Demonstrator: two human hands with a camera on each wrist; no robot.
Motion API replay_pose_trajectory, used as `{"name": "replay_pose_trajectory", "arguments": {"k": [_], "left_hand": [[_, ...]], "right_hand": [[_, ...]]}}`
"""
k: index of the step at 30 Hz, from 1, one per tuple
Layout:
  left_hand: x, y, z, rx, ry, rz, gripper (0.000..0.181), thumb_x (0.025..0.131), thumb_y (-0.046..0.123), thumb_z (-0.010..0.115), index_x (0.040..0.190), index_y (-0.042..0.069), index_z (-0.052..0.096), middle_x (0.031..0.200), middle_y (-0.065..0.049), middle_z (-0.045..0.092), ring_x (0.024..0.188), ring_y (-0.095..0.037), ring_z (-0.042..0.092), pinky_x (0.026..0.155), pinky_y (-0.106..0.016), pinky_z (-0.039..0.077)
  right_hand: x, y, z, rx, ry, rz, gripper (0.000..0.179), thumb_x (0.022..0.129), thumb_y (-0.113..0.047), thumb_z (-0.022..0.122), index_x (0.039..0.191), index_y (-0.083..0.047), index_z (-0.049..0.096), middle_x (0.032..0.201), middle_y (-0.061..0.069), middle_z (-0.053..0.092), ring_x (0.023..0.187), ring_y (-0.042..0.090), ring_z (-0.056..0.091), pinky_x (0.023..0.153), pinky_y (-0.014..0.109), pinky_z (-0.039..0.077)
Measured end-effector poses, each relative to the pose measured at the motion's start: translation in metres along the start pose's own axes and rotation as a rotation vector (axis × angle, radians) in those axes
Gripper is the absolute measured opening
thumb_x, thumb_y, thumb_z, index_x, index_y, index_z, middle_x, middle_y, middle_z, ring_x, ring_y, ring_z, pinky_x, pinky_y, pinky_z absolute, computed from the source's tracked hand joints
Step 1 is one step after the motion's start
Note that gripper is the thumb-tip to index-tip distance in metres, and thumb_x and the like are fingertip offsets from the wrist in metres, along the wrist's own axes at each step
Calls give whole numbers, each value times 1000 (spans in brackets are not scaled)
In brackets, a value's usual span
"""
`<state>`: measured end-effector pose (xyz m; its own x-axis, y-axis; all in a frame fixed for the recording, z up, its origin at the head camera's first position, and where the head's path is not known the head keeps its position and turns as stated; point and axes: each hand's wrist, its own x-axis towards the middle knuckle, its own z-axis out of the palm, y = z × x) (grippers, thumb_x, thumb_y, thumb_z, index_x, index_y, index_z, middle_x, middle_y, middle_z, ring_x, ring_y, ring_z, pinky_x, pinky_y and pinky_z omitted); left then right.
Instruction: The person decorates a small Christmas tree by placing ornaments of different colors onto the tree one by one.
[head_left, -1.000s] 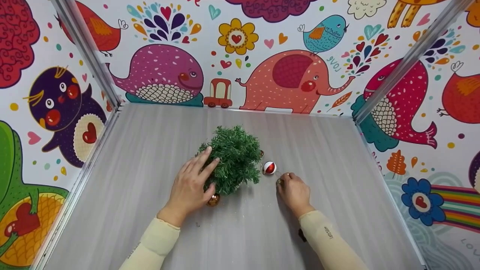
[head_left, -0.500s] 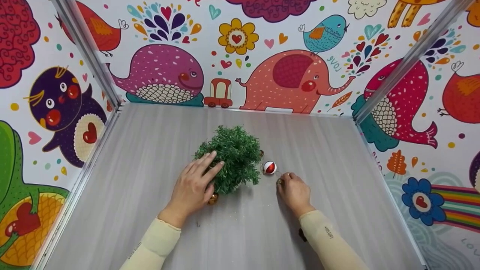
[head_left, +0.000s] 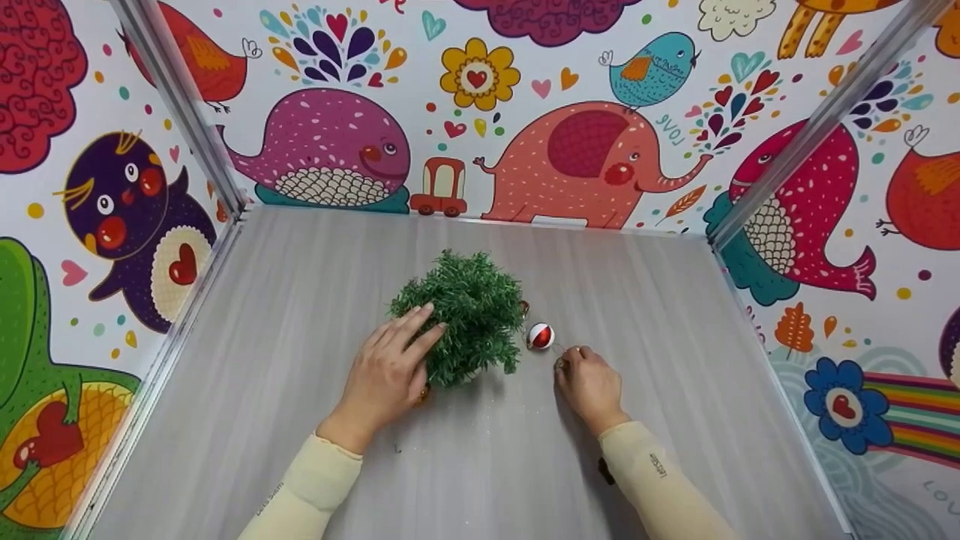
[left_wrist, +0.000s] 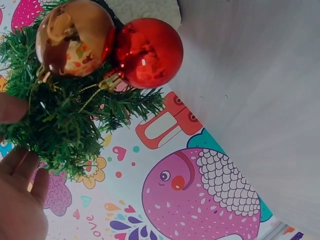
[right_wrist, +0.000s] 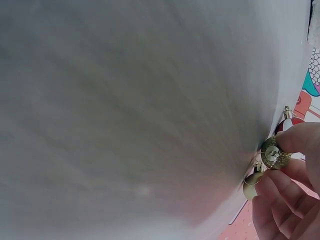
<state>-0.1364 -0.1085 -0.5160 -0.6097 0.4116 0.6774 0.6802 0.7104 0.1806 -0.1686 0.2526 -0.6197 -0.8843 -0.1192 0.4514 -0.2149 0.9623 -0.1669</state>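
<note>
A small artificial Christmas tree [head_left: 469,315] stands mid-table. My left hand [head_left: 386,375] rests on its near left side with fairly straight fingers among the branches. In the left wrist view, a shiny gold bauble [left_wrist: 75,37] and a red bauble [left_wrist: 149,52] hang on the tree by gold cords. My right hand [head_left: 591,386] is low over the table right of the tree. Its thumb and fingers pinch a small glittery gold bauble [right_wrist: 275,154]. Close by lie a red-and-white bauble [head_left: 540,336] and, in the right wrist view, a pale gold bauble [right_wrist: 251,187].
Another small bauble [head_left: 524,307] shows at the tree's right edge. A tiny dark hook-like bit [head_left: 397,449] lies on the grey table [head_left: 300,300] in front. Cartoon-printed walls [head_left: 480,150] and metal corner posts [head_left: 187,112] enclose the table on three sides.
My left hand has shifted slightly to the right, and the tree has turned a little under it. The gold bauble below my left thumb is now mostly hidden. My right hand has barely moved.
</note>
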Motion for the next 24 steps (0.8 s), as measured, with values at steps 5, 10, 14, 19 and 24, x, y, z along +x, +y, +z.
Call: {"name": "replay_pose_trajectory", "arguments": {"k": [5,10,14,19,24], "left_hand": [[0,1,1,-1,-9,-6,58,79,6,62,136,12,60,149,-12,48,134,-28,47,106,-48,40],[0,1,2,13,-27,-15,60,79,19,71,137,12,59,151,-12,46,136,-28,45,108,-47,39],[-2,2,3,33,-47,-24,74,73,31,84,139,12,56,152,-11,44,136,-28,44,108,-46,37],[-3,2,4,50,-55,-32,84,68,30,90,141,12,53,153,-11,42,136,-28,44,106,-48,40],[-3,1,4,61,-41,-33,79,70,21,88,141,11,53,152,-12,43,135,-29,46,104,-49,42]], "right_hand": [[-1,-1,0,6,17,-3,13,79,-14,76,90,-9,70,87,6,68,73,29,66,53,48,53],[0,-1,0,7,30,-5,13,79,-13,76,89,-9,69,85,5,67,71,29,65,52,49,52],[-1,-2,1,5,16,-1,15,79,-14,76,91,-9,70,88,6,68,73,29,66,53,49,53],[-1,-1,0,-3,7,-12,16,79,-15,77,92,-9,69,87,6,67,73,29,66,55,48,54],[-1,0,1,1,20,-22,16,78,-15,78,91,-9,69,86,6,67,71,29,66,54,48,53]]}}
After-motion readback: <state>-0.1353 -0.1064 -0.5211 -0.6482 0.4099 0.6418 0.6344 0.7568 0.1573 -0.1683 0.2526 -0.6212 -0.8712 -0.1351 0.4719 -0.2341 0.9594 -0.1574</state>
